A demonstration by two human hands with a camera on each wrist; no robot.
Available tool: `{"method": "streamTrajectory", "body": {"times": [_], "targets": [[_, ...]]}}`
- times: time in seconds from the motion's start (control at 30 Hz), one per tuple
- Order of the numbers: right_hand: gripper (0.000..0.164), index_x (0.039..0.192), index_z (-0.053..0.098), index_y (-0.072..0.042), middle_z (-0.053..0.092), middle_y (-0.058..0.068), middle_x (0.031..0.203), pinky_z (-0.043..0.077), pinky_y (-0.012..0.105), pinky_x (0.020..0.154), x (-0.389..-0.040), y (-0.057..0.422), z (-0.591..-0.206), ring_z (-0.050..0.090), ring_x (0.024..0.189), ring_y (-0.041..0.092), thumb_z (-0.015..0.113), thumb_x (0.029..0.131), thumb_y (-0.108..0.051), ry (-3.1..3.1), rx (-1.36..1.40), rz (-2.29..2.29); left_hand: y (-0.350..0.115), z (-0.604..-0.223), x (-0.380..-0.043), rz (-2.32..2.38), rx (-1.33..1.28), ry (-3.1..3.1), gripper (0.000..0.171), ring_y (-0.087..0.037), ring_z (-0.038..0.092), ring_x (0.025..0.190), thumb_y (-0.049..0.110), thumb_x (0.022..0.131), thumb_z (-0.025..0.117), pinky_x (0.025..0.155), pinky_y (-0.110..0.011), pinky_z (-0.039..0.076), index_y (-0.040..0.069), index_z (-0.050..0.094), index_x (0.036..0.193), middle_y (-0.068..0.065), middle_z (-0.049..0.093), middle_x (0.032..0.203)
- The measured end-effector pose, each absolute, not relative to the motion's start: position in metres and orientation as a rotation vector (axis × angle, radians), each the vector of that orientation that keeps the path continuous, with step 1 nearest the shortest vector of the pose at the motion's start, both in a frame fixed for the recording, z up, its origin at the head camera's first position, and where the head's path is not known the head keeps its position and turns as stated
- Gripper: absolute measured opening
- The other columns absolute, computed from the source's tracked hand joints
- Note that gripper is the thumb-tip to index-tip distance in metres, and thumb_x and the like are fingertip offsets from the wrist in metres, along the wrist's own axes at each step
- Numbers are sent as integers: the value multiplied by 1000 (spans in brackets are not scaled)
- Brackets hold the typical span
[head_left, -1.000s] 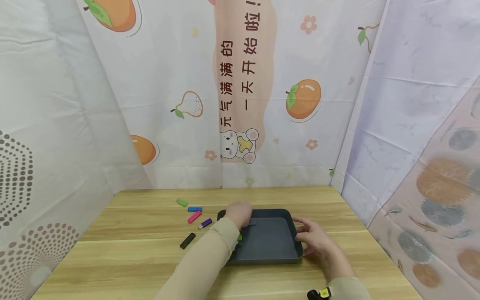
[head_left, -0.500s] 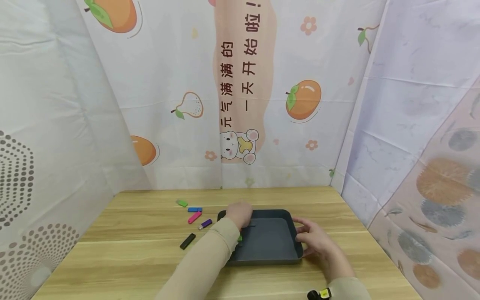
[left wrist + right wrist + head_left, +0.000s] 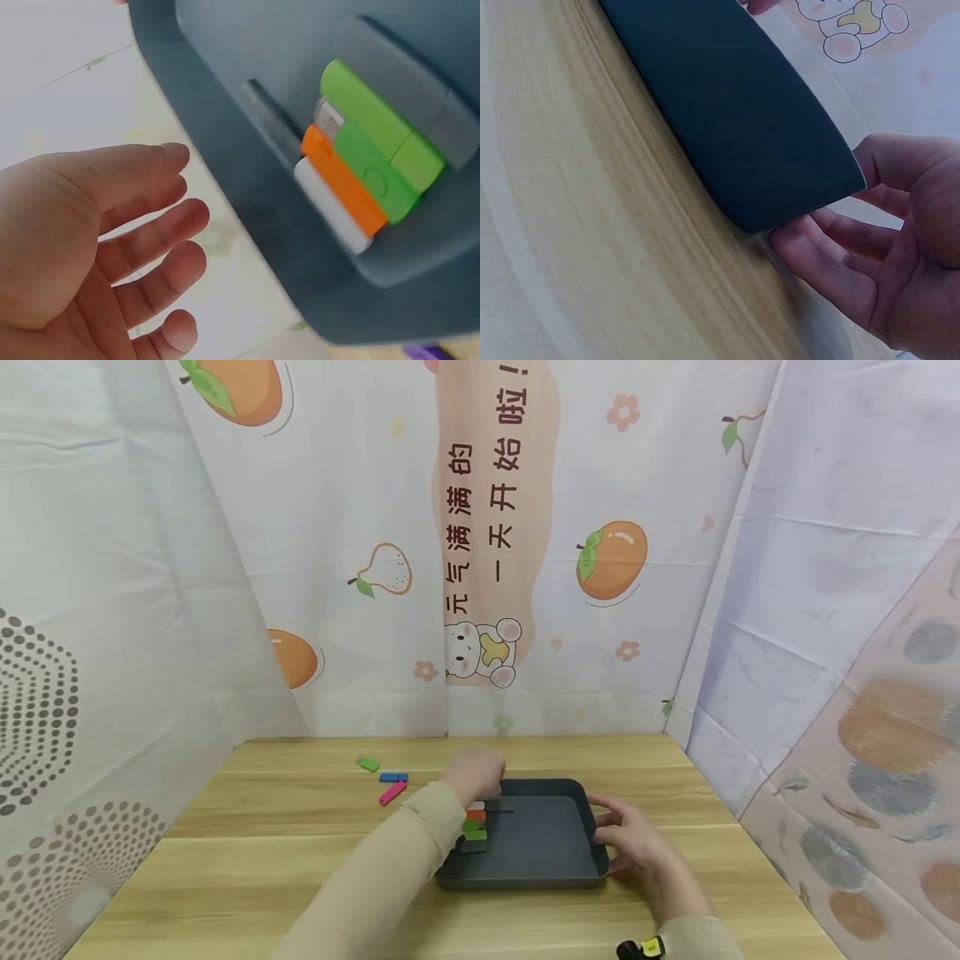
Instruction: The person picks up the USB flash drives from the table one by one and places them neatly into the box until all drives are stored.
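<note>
My left hand is over the left part of a dark grey tray. In the left wrist view its fingers are loosely bent and spread beside the tray wall, holding nothing. Inside the tray lie a dark grey USB stick, a lime green one, a green one with a metal plug, an orange one, a white one and a thin black one. My right hand holds the tray's right side, thumb and index finger at the corner in the right wrist view.
On the wooden table, left of the tray, lie a green USB stick, a blue one and a pink one. A purple one shows at the left wrist view's lower edge. A printed curtain hangs behind the table.
My left hand has lifted and shifted slightly left, uncovering the sticks in the tray. The left sleeve now hides the purple and black sticks on the table. The right hand stays put.
</note>
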State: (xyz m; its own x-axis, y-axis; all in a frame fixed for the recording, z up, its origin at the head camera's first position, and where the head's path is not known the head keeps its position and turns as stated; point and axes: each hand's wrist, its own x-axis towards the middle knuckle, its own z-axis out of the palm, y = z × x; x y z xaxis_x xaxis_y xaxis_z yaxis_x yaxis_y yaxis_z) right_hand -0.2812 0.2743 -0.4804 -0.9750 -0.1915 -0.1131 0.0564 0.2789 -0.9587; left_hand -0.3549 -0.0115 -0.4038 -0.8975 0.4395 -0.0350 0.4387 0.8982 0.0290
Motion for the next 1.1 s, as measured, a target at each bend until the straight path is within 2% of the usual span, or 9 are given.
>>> {"method": "streamTrajectory", "body": {"times": [0.13,0.3,0.43,0.67,0.87,1.1], "targets": [[74,154,39,-2,56,28,125,58,55,58,-281,274,-480,66,94,33,62,85,6,2340,-126,-1765,-19,-392,-354,60,736,3036,5,-14,61,73,20,91,74,65,-34,53,16,74,88,4,67,84],[73,154,39,-2,57,28,124,58,56,58,-281,274,-480,65,94,33,62,85,6,2336,-132,-1766,-29,-377,-349,43,747,3086,21,-17,66,86,33,92,75,74,-38,56,16,76,104,3,71,98],[73,154,39,-2,57,28,124,58,56,58,-281,274,-480,65,94,33,62,85,6,2338,-134,-1767,-39,-367,-346,73,757,3116,28,-20,66,98,33,92,74,81,-41,56,15,75,114,0,70,109],[73,153,40,-3,56,28,125,58,56,58,-282,275,-480,65,94,33,62,85,6,2328,-119,-1781,-61,-360,-348,95,829,3210,42,-26,61,117,34,93,72,99,-42,50,12,69,128,-7,63,130],[72,154,39,-2,55,29,126,58,57,60,-282,275,-481,64,94,33,62,85,7,2309,-125,-1791,-88,-360,-352,208,776,3240,63,-33,48,134,30,91,75,111,-48,39,10,53,147,-14,50,147],[74,154,39,-2,56,29,125,58,57,60,-283,275,-481,64,95,34,62,84,7,2309,-133,-1793,-125,-363,-361,162,730,3348,76,-39,40,140,30,85,81,114,-57,31,10,47,150,-17,43,153]]}}
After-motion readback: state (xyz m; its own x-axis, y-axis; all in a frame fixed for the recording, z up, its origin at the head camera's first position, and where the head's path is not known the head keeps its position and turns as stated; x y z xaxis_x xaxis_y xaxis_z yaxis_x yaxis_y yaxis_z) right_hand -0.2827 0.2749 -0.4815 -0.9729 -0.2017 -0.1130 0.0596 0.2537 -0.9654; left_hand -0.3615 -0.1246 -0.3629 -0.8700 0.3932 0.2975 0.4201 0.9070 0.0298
